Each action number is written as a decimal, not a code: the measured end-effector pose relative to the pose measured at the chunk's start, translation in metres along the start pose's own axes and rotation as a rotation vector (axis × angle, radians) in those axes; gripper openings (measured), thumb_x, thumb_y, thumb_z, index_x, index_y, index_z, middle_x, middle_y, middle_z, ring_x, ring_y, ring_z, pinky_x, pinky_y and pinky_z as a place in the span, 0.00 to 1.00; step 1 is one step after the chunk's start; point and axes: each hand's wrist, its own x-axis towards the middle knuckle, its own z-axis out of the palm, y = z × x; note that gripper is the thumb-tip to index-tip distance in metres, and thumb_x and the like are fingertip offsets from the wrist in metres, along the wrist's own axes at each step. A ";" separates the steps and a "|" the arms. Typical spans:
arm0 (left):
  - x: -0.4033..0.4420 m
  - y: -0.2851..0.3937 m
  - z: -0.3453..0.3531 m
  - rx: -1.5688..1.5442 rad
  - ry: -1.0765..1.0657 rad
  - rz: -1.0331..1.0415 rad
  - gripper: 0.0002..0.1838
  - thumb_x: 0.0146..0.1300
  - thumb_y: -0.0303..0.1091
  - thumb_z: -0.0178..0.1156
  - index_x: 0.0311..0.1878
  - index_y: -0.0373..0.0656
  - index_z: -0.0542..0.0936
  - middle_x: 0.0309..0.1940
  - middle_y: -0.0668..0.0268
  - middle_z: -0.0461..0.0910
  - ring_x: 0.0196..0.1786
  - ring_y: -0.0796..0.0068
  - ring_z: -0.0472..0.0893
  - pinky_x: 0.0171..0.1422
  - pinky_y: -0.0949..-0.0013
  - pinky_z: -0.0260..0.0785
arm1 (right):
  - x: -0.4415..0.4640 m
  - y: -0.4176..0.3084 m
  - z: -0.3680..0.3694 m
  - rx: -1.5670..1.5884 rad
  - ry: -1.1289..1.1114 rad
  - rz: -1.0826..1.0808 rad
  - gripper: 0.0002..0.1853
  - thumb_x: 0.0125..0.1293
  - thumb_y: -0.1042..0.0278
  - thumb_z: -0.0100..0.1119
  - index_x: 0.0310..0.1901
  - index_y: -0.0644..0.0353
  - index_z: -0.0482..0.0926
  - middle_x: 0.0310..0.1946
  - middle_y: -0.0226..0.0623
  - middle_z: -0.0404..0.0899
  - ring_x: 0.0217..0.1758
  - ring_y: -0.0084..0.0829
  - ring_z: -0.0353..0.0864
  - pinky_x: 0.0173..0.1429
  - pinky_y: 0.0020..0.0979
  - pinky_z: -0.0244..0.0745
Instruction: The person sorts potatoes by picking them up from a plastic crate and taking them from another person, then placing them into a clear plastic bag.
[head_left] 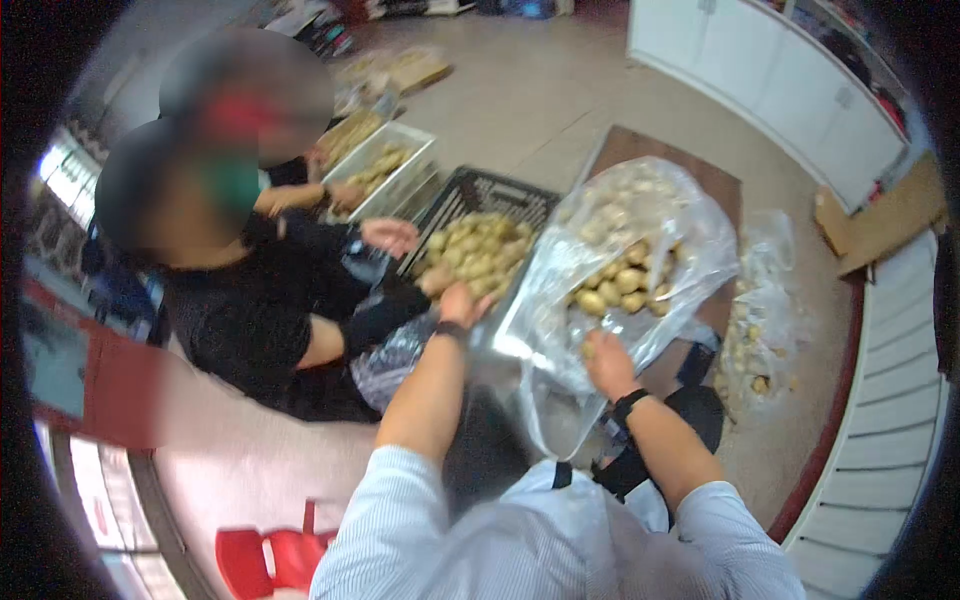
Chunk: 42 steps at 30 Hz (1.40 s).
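My left hand [463, 305] reaches over the near edge of a black plastic crate [508, 183] holding a heap of potatoes [478, 245]. Its fingers look apart, with nothing visible between them. My right hand [610, 368] is at the mouth of a large clear plastic bag [700, 225], its fingers closed around a potato [589, 347] that is partly hidden. More potatoes [625, 282] lie inside the bag, some seen through the plastic. A co-worker's hand [390, 237] hovers above the crate's left side, and another hand touches the potatoes close to my left hand.
Two people in dark clothes sit at the left. Beyond the crate stands a pale bin [420, 150] of potatoes. The bag rests on a brown board [625, 150]. Another clear bag [755, 330] lies on the floor at right, and a red chair [270, 560] stands at lower left.
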 end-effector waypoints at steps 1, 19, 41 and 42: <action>0.005 -0.018 0.028 0.003 0.091 -0.010 0.29 0.51 0.59 0.65 0.30 0.35 0.80 0.31 0.49 0.80 0.37 0.50 0.80 0.44 0.55 0.72 | -0.002 -0.006 -0.006 0.005 -0.024 0.038 0.20 0.54 0.70 0.59 0.50 0.55 0.70 0.44 0.53 0.73 0.46 0.54 0.75 0.49 0.49 0.72; 0.012 -0.055 0.071 -0.246 0.089 -0.049 0.15 0.54 0.42 0.64 0.29 0.36 0.80 0.30 0.49 0.79 0.37 0.49 0.78 0.42 0.54 0.70 | 0.019 0.005 0.000 0.732 -0.035 0.295 0.23 0.59 0.58 0.60 0.53 0.63 0.74 0.36 0.39 0.79 0.34 0.26 0.78 0.34 0.31 0.76; -0.012 0.100 -0.019 -1.371 -0.708 -0.633 0.21 0.66 0.47 0.54 0.54 0.42 0.70 0.42 0.62 0.75 0.33 0.68 0.79 0.33 0.69 0.77 | 0.039 -0.080 -0.051 1.146 -0.304 0.358 0.18 0.71 0.50 0.47 0.38 0.58 0.75 0.22 0.27 0.73 0.23 0.20 0.72 0.28 0.21 0.67; -0.013 0.091 -0.007 -1.176 -0.638 -0.154 0.19 0.66 0.45 0.55 0.52 0.41 0.71 0.41 0.62 0.76 0.35 0.66 0.80 0.32 0.67 0.77 | 0.039 -0.081 -0.050 1.147 -0.309 0.356 0.18 0.71 0.50 0.47 0.38 0.58 0.75 0.22 0.27 0.73 0.23 0.20 0.72 0.28 0.21 0.67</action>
